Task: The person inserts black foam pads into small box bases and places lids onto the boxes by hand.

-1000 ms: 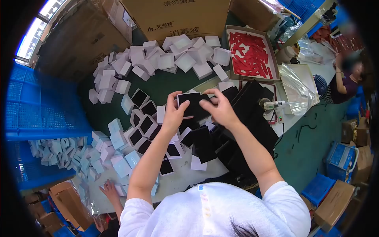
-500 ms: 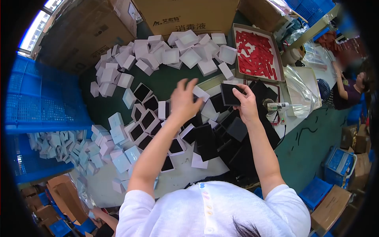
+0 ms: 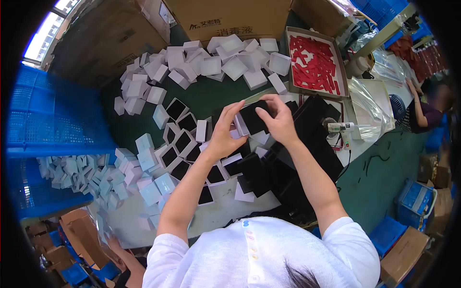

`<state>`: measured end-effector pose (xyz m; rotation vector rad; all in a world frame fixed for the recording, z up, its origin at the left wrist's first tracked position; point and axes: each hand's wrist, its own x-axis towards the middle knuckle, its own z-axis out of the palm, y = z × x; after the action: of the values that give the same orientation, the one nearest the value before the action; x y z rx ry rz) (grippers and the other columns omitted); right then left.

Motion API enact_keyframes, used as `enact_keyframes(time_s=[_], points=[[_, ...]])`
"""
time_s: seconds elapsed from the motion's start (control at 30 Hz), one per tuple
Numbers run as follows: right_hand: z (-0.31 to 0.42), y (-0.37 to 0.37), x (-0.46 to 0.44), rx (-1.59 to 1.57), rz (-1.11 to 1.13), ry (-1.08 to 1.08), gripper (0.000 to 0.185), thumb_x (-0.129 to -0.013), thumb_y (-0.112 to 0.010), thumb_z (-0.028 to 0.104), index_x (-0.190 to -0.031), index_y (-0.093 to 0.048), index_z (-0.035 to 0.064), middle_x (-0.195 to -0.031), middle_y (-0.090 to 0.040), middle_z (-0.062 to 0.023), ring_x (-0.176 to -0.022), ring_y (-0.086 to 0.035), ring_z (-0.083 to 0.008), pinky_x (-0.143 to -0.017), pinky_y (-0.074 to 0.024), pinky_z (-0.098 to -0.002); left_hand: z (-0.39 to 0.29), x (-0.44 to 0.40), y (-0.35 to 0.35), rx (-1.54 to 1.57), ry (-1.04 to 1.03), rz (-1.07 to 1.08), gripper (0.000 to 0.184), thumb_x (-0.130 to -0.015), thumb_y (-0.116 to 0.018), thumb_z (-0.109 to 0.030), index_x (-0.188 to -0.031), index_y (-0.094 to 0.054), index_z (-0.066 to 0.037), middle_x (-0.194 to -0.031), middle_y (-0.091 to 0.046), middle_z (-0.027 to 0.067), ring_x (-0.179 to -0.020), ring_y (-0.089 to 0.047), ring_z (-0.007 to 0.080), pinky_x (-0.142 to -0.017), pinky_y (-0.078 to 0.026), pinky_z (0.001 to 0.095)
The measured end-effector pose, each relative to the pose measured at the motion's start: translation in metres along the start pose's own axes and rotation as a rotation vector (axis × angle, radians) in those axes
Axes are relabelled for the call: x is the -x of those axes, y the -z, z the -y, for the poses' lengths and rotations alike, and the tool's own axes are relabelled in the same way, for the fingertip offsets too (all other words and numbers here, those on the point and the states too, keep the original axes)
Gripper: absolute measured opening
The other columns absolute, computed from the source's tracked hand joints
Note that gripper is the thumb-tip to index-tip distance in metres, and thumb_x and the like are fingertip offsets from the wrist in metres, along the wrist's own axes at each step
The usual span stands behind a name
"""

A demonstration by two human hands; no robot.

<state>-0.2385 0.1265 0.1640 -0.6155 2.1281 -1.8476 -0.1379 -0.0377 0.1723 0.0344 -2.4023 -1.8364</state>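
Note:
My right hand (image 3: 280, 120) grips a black square pad (image 3: 254, 116) between thumb and fingers. Against the pad's left side, my left hand (image 3: 224, 132) holds a small white box (image 3: 240, 126), which is partly hidden. Boxes with black inserts (image 3: 183, 143) stand on the table just left of my hands. More black pieces (image 3: 261, 173) are piled below and to the right. Behind my hands, plain white boxes (image 3: 211, 66) lie in a heap.
A tray of red strips (image 3: 313, 63) stands at the back right, near a glue gun (image 3: 340, 127). Large cartons (image 3: 225, 17) line the back. Blue crates (image 3: 57, 115) are at the left. One person (image 3: 422, 113) is at far right; another person's arm (image 3: 126, 257) shows at lower left.
The earlier filled box has left my hands. My left hand has closed on a white box, and my right hand has brought the black pad leftward to it.

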Motion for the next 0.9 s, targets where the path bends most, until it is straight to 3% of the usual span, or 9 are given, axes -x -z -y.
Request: enact_keyframes(time_s=[0.1, 0.27, 0.3, 0.4, 0.5, 0.63, 0.7, 0.83, 0.9], points=[[0.006, -0.029, -0.004, 0.238, -0.023, 0.257, 0.028, -0.094, -0.053, 0.014, -0.12, -0.055, 0.004, -0.134, -0.045, -0.014, -0.127, -0.042, -0.0284, -0.108, -0.0297, -0.0358, -0.01, 0.005, -0.001, 0.183, 0.032, -0.057, 0.093, -0.066, -0.065, 0.007, -0.148, -0.027, -0.016, -0.145, -0.031, 0.0082, -0.121, -0.049, 0.0209, -0.091, -0.05, 0.0314], [0.012, -0.064, -0.008, 0.126, -0.017, 0.28, 0.036, -0.099, -0.042, 0.016, -0.131, -0.049, 0.0027, -0.14, -0.043, -0.0155, -0.131, -0.039, -0.0301, -0.11, -0.0277, -0.0357, -0.021, 0.018, 0.005, 0.742, 0.196, -0.315, 0.087, -0.077, -0.054, -0.002, -0.153, -0.014, -0.016, -0.155, -0.018, 0.0067, -0.108, -0.051, 0.0133, -0.075, -0.047, 0.0232], [0.012, -0.074, -0.007, 0.153, 0.027, 0.289, 0.037, -0.099, -0.041, 0.017, -0.132, -0.049, 0.002, -0.14, -0.044, -0.0154, -0.131, -0.04, -0.0298, -0.109, -0.0283, -0.0349, -0.024, 0.019, 0.007, 0.707, 0.336, -0.436, 0.071, -0.084, -0.05, -0.003, -0.15, -0.024, -0.012, -0.15, -0.028, 0.0077, -0.114, -0.048, 0.0134, -0.086, -0.044, 0.0251], [0.013, -0.088, -0.005, 0.034, 0.194, 0.267, 0.038, -0.098, -0.041, 0.016, -0.132, -0.049, 0.002, -0.14, -0.043, -0.0157, -0.131, -0.039, -0.0299, -0.11, -0.0279, -0.0356, -0.004, 0.032, 0.017, 0.567, 0.252, -0.564, 0.043, -0.095, -0.047, -0.007, -0.137, -0.041, -0.007, -0.139, -0.042, 0.0068, -0.12, -0.043, 0.0128, -0.098, -0.036, 0.0278], [0.014, -0.102, 0.001, 0.051, 0.18, 0.23, 0.039, -0.096, -0.042, 0.015, -0.131, -0.049, -0.0016, -0.139, -0.043, -0.0188, -0.129, -0.039, -0.0354, -0.109, -0.028, -0.0416, -0.015, 0.048, 0.014, 0.24, 0.206, -0.603, 0.041, -0.097, -0.044, -0.012, -0.137, -0.038, -0.009, -0.135, -0.042, 0.0025, -0.118, -0.046, 0.0136, -0.097, -0.038, 0.0258], [0.017, -0.117, 0.011, 0.21, 0.11, 0.404, 0.042, -0.096, -0.043, 0.015, -0.135, -0.044, -0.0028, -0.141, -0.042, -0.0182, -0.129, -0.04, -0.0336, -0.11, -0.0278, -0.0395, -0.011, 0.063, 0.017, 0.241, 0.142, -0.632, 0.046, -0.093, -0.055, -0.005, -0.135, -0.038, -0.007, -0.135, -0.042, 0.0081, -0.114, -0.048, 0.0142, -0.098, -0.038, 0.0272], [0.015, -0.11, 0.009, -0.364, 0.373, 0.078, 0.043, -0.096, -0.045, 0.015, -0.136, -0.043, -0.0009, -0.138, -0.044, -0.0176, -0.128, -0.041, -0.0307, -0.108, -0.0295, -0.0376, -0.001, 0.075, 0.025, 0.379, 0.163, -0.603, 0.047, -0.09, -0.056, 0.0, -0.133, -0.04, -0.008, -0.131, -0.046, 0.0098, -0.111, -0.051, 0.0152, -0.098, -0.039, 0.0272], [-0.012, -0.08, -0.008, 0.386, 0.471, 0.38, 0.062, -0.075, -0.068, 0.017, -0.133, -0.049, 0.0106, -0.139, -0.041, -0.016, -0.125, -0.043, -0.0362, -0.104, -0.0373, -0.0421, -0.015, 0.096, 0.053, 0.914, 0.3, -0.584, 0.049, -0.084, -0.056, 0.002, -0.13, -0.043, -0.009, -0.121, -0.056, 0.0094, -0.114, -0.055, 0.019, -0.095, -0.046, 0.0333], [-0.031, -0.081, -0.004, 0.62, 0.595, 0.35, 0.064, -0.071, -0.069, 0.017, -0.132, -0.049, 0.0118, -0.14, -0.04, -0.0162, -0.126, -0.042, -0.0381, -0.104, -0.0378, -0.0433, -0.014, 0.111, 0.068, 1.248, 0.38, -0.423, 0.052, -0.08, -0.063, -0.004, -0.127, -0.044, -0.01, -0.119, -0.056, 0.0086, -0.111, -0.055, 0.0183, -0.094, -0.046, 0.0335]])
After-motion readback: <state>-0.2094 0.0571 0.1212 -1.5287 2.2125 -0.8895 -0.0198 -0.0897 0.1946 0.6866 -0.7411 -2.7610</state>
